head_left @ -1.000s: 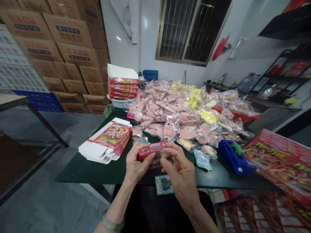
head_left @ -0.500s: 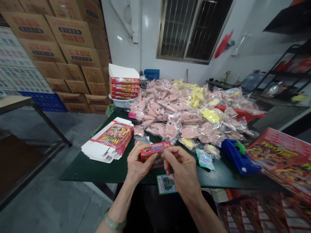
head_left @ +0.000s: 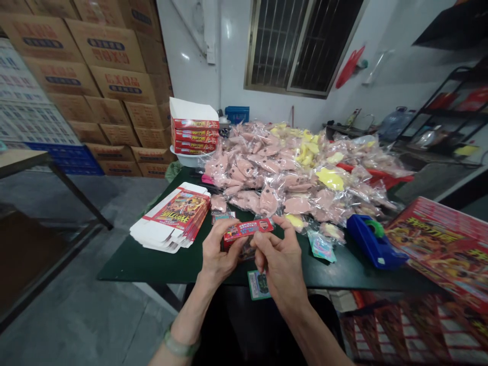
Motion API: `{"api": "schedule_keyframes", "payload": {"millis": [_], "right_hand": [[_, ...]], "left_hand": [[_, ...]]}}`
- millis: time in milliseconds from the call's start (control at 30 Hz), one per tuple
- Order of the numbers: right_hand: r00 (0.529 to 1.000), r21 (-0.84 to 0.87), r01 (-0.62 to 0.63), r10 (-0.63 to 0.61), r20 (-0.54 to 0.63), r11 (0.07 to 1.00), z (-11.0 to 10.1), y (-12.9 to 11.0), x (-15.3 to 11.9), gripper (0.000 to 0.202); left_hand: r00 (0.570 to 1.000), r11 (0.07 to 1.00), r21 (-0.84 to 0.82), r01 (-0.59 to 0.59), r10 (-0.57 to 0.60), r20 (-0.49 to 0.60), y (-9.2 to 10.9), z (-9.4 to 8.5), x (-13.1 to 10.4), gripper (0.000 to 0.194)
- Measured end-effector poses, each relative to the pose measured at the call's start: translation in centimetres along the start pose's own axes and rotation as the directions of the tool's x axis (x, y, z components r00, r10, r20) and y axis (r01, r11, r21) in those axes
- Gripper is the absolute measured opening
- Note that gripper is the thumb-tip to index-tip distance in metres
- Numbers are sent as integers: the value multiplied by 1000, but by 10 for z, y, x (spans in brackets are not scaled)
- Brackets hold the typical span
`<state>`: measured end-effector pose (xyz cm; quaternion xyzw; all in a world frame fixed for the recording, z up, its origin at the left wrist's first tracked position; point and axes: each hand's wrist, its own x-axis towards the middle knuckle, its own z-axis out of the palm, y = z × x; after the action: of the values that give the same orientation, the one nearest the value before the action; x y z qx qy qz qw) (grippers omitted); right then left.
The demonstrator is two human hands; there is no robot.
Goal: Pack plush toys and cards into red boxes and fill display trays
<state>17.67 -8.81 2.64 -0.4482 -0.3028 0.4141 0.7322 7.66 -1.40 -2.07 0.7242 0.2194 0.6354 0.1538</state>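
A small red printed cardboard box (head_left: pixel 247 229) is between my hands over the table's front edge. My left hand (head_left: pixel 219 249) grips its left end, thumb in front and fingers behind. At the box's right end, my right hand (head_left: pixel 276 249) has its thumb and fingers closed on the edge of the red top panel, which juts out to the right. Below, a green-bordered card (head_left: pixel 258 284) lies at the table edge, partly covered by my right hand. Left of my hands lies a stack of flat printed box blanks (head_left: pixel 177 216).
Clear-bagged pink and yellow pieces (head_left: pixel 267 173) are heaped behind my hands. A blue tape dispenser (head_left: pixel 375 244) and large red printed boxes (head_left: pixel 442 244) stand right. Several cards (head_left: pixel 322 246) lie before the heap. Stacked red boxes (head_left: pixel 194 137) sit in a white basin (head_left: pixel 186 159) at back left.
The box's red top panel has swung out further to the right and shows more of its face. My right hand has shifted slightly with it, while my left hand keeps its hold.
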Motion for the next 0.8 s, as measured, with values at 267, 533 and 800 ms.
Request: {"api": "schedule_keyframes", "payload": {"millis": [267,533,800], "right_hand": [[999,-53,1,-3,-35,999,2,4,2,48],[997,-145,-12,2,-72,989,1,9,8,53],[997,-226,-53,40,-62,973,-16,39,15,58]], "left_hand": [[994,988,-123,-93,99,37,-3,-4,1,37],[944,985,10,-173,163,287,1,-16,17,26],[901,995,13,-94,80,427,2,-20,27,33]]}}
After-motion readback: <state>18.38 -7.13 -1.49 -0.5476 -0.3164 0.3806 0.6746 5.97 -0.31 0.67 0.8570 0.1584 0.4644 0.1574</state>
